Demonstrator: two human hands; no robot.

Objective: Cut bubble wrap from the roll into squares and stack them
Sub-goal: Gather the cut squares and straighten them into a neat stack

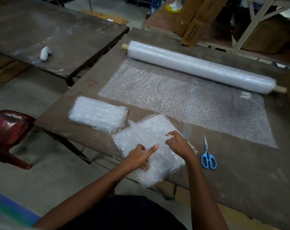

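A long bubble wrap roll (200, 67) on a wooden core lies across the far side of the brown table (240, 180), with a sheet (182, 100) unrolled toward me. Cut pieces (157, 130) overlap at the near edge. My left hand (139, 157) grips these pieces, thumb stretched over the top. My right hand (177, 143) pinches the upper piece with curled fingers. A neat stack of cut squares (97, 113) sits to the left. Blue-handled scissors (208, 156) lie shut on the table, right of my right hand.
A second dark table (49, 30) stands at the left with a small white object (45, 53) on it. A red plastic chair (9, 133) is beside the table's left corner. Cardboard boxes (194, 20) and shelving stand behind the roll.
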